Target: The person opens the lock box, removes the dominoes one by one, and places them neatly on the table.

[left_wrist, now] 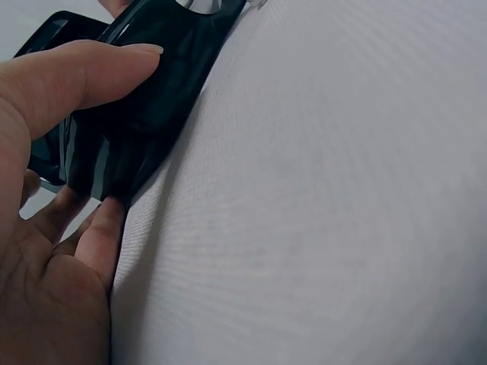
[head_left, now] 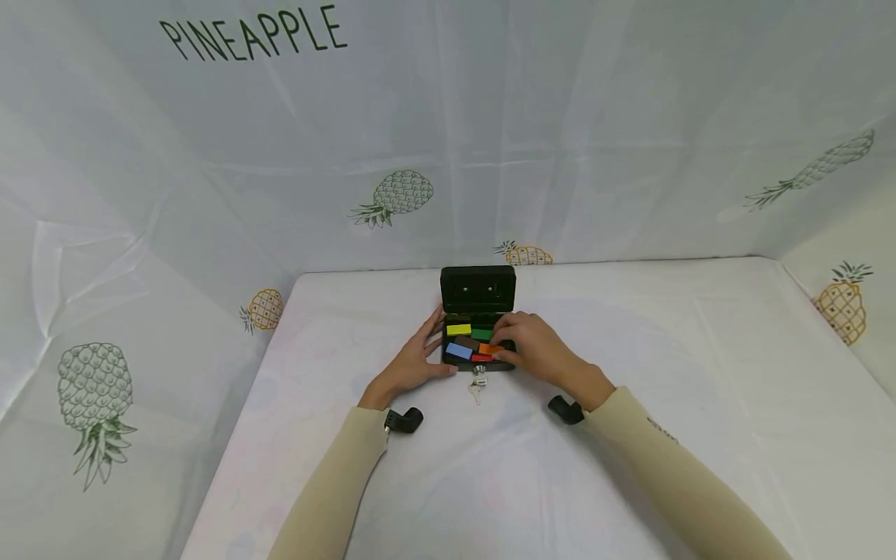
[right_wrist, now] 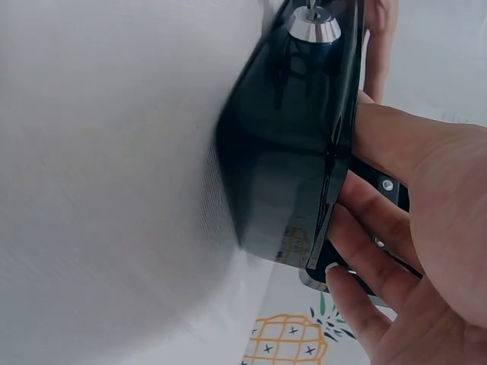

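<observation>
A small black cash box [head_left: 479, 367] stands on the table with its lid [head_left: 478, 289] raised. Inside it lie coloured rectangular blocks: yellow [head_left: 459, 330], green [head_left: 481, 334], brown [head_left: 467, 342], blue [head_left: 459, 351], orange [head_left: 489, 349] and red [head_left: 481, 358]. My left hand [head_left: 414, 362] holds the box's left side, thumb at the front corner and fingers along the side wall. Over the right half, my right hand [head_left: 537, 348] reaches into the box, its thumb and fingertips pinching the orange block. The right wrist view hides the fingertips behind the box wall [right_wrist: 281, 167].
Keys [head_left: 476, 391] hang from the lock [right_wrist: 314, 26] at the box's front. White cloth [head_left: 665, 435] covers the table, and a pineapple-printed curtain [head_left: 595, 117] rises behind it. Each wrist carries a black camera mount, such as the left one [head_left: 406, 421].
</observation>
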`<move>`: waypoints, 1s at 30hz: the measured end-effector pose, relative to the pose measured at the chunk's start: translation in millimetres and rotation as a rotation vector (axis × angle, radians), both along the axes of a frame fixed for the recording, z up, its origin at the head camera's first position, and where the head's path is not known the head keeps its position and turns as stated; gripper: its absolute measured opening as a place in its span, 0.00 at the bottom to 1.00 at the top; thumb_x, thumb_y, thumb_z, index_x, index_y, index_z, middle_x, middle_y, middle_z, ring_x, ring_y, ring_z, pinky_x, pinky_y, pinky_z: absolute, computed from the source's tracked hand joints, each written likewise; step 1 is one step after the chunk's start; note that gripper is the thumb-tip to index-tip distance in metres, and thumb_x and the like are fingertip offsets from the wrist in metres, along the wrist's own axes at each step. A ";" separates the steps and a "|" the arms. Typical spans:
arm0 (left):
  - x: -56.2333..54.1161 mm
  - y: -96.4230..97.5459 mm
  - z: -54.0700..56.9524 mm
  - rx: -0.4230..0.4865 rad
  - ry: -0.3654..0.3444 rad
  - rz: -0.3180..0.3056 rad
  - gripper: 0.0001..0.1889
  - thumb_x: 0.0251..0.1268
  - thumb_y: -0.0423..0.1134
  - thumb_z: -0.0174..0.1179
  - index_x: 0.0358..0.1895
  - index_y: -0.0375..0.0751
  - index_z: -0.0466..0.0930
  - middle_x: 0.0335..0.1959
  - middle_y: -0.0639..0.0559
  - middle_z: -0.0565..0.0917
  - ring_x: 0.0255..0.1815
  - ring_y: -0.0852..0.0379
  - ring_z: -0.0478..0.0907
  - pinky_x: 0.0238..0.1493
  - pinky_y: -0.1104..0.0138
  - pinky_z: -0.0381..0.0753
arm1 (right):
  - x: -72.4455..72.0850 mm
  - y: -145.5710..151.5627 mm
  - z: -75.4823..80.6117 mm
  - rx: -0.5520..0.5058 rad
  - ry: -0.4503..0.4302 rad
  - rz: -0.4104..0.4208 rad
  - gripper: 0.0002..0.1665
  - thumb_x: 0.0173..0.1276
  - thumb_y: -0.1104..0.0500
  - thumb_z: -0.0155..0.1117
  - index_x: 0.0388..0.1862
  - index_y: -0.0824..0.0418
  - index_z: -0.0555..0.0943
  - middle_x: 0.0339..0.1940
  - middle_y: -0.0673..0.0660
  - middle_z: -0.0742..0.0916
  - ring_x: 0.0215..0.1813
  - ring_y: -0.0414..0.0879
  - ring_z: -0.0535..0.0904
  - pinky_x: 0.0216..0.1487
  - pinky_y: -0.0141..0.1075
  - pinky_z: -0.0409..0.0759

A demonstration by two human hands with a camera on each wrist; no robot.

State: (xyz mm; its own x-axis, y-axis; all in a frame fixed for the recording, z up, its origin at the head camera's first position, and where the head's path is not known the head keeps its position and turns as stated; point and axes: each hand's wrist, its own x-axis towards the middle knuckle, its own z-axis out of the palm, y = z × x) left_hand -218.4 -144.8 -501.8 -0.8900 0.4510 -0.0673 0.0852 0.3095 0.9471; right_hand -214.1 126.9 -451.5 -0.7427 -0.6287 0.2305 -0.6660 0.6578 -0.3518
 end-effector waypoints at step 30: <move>-0.9 0.4 -0.7 -0.006 -0.014 -0.002 0.63 0.62 0.26 0.75 0.89 0.56 0.36 0.89 0.47 0.47 0.86 0.43 0.54 0.83 0.55 0.64 | -13.6 3.4 -2.0 0.049 0.007 0.139 0.03 0.67 0.62 0.78 0.39 0.58 0.93 0.41 0.52 0.88 0.46 0.48 0.86 0.53 0.49 0.85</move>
